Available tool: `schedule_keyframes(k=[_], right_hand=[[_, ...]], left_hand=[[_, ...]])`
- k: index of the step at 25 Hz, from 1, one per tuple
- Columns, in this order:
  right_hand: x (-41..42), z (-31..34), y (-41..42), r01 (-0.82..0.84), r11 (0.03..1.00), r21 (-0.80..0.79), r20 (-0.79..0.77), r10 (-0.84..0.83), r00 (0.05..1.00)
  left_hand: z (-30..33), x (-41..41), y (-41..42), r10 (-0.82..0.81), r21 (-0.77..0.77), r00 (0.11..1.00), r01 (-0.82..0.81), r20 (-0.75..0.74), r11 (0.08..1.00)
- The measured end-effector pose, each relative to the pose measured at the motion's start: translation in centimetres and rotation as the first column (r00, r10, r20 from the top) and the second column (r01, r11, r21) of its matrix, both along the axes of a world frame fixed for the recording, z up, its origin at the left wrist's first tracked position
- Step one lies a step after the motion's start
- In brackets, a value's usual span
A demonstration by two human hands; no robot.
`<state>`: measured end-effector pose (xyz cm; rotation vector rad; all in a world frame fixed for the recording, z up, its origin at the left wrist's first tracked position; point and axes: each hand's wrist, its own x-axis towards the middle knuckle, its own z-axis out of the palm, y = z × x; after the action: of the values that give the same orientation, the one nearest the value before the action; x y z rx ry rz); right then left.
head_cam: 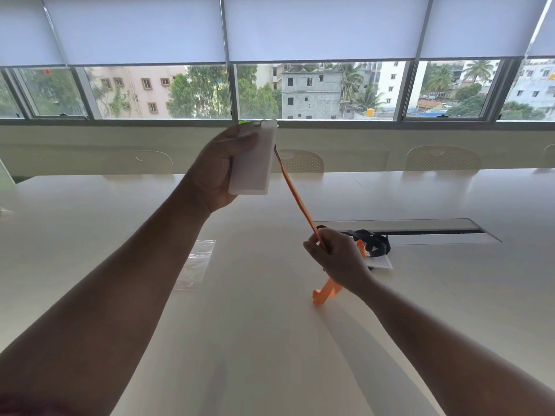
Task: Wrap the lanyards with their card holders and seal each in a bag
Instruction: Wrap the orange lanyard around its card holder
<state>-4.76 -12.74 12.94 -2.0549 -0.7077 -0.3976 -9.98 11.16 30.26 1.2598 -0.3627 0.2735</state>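
Orange lanyard point(297, 196) taut, right hand point(339, 259), white card holder point(253, 159) unlabelled, left hand point(219, 172)

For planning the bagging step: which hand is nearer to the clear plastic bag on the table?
Left, probably. The left hand is raised above and beyond the clear plastic bag; the right hand is farther off to its right, holding the orange lanyard.

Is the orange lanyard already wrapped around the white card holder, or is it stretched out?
Stretched out. The orange lanyard runs taut from the card holder in the left hand down to the right hand.
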Motion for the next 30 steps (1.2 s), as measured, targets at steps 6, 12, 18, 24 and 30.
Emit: schedule_keyframes(k=[6, 12, 18, 24, 30], right_hand=[[1.3, -5.2, -4.2, 0.169, 0.969, -0.178, 0.047, -0.163, 0.985], [1.4, -7.5, -7.5, 0.316, 0.891, -0.326, 0.092, -0.303, 0.949], [0.3, -7.0, -6.2, 0.045, 0.998, -0.049, -0.144, -0.052, 0.988], [0.7, -7.2, -5.9, 0.077, 0.996, 0.036, -0.363, -0.058, 0.93], [0.6, -8.3, -6.5, 0.108, 0.97, -0.219, -0.236, -0.161, 0.958]], left_hand=[[1.4, -0.2, 1.1, 0.035, -0.016, 0.999, -0.035, 0.035, 0.999], [0.9, -0.4, 0.6, 0.032, -0.045, 0.999, -0.031, 0.011, 0.998], [0.3, -0.5, -0.5, 0.031, -0.052, 0.998, -0.033, -0.05, 0.998], [0.4, -0.8, -0.4, 0.045, -0.059, 0.998, -0.048, -0.053, 0.997], [0.5, -1.0, -0.4, 0.041, -0.062, 0.999, -0.043, -0.031, 0.997]])
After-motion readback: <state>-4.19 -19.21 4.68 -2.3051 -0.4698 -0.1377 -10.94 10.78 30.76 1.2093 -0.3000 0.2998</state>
